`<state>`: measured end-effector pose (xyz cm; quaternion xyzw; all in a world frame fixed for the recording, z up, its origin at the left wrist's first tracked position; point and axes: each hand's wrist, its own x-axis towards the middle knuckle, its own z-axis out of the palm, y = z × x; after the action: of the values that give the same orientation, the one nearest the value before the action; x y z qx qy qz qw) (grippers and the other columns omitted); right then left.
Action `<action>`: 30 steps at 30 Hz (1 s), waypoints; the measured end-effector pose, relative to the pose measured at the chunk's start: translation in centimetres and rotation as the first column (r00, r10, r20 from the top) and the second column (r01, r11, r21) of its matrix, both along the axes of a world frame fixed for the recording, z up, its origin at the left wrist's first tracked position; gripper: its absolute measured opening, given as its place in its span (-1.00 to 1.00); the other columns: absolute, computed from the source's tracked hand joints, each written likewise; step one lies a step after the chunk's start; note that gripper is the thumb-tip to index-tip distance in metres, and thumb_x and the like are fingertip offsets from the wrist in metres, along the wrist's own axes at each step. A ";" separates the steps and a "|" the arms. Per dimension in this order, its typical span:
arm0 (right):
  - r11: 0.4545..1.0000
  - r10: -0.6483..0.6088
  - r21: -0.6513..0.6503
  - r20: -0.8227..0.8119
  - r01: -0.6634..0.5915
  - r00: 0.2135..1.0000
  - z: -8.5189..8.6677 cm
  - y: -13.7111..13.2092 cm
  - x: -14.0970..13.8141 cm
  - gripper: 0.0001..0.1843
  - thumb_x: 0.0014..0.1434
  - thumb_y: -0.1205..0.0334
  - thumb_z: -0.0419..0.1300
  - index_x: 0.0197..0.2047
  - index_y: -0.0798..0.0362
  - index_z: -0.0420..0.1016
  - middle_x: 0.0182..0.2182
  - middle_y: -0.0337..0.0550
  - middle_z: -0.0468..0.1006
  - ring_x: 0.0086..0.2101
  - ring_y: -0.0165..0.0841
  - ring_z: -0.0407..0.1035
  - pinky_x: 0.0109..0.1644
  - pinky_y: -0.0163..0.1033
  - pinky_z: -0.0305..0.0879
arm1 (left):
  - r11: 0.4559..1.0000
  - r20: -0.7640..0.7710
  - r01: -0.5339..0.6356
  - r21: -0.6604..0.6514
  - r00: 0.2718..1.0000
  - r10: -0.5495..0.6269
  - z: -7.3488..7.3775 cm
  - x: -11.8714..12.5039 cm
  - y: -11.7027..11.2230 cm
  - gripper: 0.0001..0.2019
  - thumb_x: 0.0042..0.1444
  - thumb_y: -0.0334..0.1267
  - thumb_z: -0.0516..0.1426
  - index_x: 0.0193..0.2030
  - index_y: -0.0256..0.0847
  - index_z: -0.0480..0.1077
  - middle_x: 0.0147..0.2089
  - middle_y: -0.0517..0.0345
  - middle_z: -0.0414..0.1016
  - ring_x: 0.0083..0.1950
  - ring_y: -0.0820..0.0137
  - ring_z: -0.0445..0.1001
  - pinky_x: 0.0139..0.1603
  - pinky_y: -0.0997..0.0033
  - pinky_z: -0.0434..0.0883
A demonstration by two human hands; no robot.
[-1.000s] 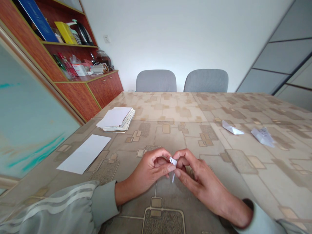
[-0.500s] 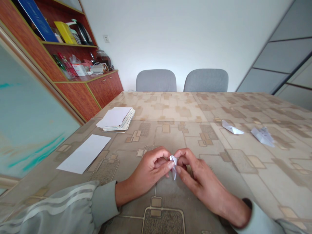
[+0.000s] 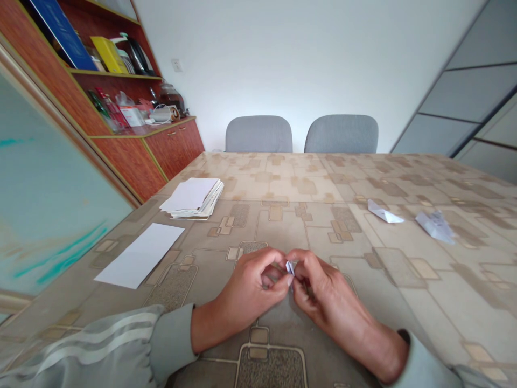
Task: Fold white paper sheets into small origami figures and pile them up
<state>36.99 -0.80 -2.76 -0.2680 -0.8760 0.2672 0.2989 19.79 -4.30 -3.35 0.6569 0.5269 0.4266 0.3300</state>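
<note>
Between the fingertips of both hands is a small folded piece of white paper [image 3: 290, 268], mostly covered by the fingers. My left hand [image 3: 253, 288] pinches it from the left, thumb below and index finger above. From the right, my right hand [image 3: 327, 293] closes its thumb and index finger on the same paper. The two hands meet just above the table, near its front middle. How the paper is folded at this instant is hard to make out.
A stack of paper [image 3: 194, 196] lies at the left, with a single white sheet [image 3: 141, 254] in front of it. Two folded paper pieces [image 3: 384, 212] [image 3: 436, 225] rest at the right. Grey chairs [image 3: 258, 133] stand behind the patterned table [image 3: 266, 180]; a wooden cabinet [image 3: 173, 145] is at the left.
My fingers have closed further over the folded paper, so less of it shows. The right thumb has moved down and the hands have dipped slightly. Everything else stays put.
</note>
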 end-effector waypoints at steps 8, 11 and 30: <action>0.971 -0.127 0.209 0.056 0.113 0.990 -0.2 0.0 0.1 -0.64 0.14 0.47 -0.02 0.01 0.04 0.20 -0.31 -0.09 0.53 -0.32 -0.29 0.43 -0.29 -0.20 0.31 | 0.996 -0.070 -0.054 0.070 0.996 0.059 -0.2 0.3 0.0 -0.89 -0.04 -0.49 0.10 -0.46 -0.23 0.26 -0.54 0.31 0.29 -0.55 0.55 0.27 -0.54 0.62 0.23; 0.952 -0.163 0.279 0.124 0.123 0.979 -0.1 0.1 0.1 -0.73 0.16 0.42 0.02 -0.06 0.03 0.23 -0.41 -0.16 0.49 -0.38 -0.27 0.39 -0.28 -0.14 0.28 | 0.990 -0.099 -0.067 0.126 0.992 0.080 -0.2 0.4 -0.2 -0.80 -0.06 -0.50 0.10 -0.50 -0.19 0.13 -0.60 0.39 0.13 -0.61 0.60 0.15 -0.60 0.65 0.11; 0.968 -0.106 0.238 0.120 0.075 0.987 -0.1 -0.1 -0.2 -0.84 0.22 0.45 -0.05 -0.24 0.03 0.26 -0.44 -0.15 0.45 -0.41 -0.31 0.33 -0.35 -0.23 0.26 | 0.999 0.221 -0.030 -0.040 0.974 0.038 -1.6 0.8 0.2 -0.74 -0.09 -0.56 0.06 -0.30 -0.16 0.19 -0.47 0.33 0.35 -0.45 0.49 0.39 -0.46 0.57 0.28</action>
<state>36.80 -0.92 -2.90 -0.2881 -0.9060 0.1302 0.2815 20.64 -4.11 -5.00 0.5900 0.5055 0.4933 0.3912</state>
